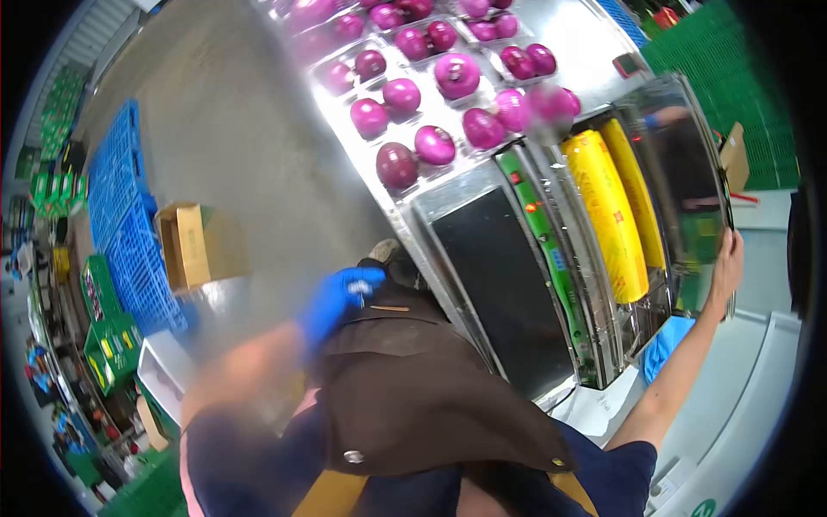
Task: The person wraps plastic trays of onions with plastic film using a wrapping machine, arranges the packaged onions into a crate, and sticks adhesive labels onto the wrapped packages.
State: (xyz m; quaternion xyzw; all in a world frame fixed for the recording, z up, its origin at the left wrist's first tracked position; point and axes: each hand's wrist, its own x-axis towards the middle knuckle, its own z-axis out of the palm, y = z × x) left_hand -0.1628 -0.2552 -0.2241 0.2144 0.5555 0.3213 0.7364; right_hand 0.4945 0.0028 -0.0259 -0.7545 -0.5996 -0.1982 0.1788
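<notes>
My left hand [346, 293], in a blue glove, is over my brown apron [405, 370]; its fingers are curled together at a small pale thing I cannot make out. At the right, my bare right hand [730, 258] grips the outer edge of a shiny metal panel [689, 189] on the wrapping machine. Two yellow film rolls [607, 211] lie in the machine, beside a green strip [547, 246] and a black plate [500, 284]. Beyond these, clear trays of peeled purple onions [435, 145] cover the metal table [594, 43], mostly two onions to a tray.
Blue pallets [121, 198] stand on the left, beside an open cardboard box [183, 250], green cartons [112, 349] and a white container [164, 370]. Behind the machine are green crates [732, 69]. A blue bag [665, 345] hangs near my right forearm.
</notes>
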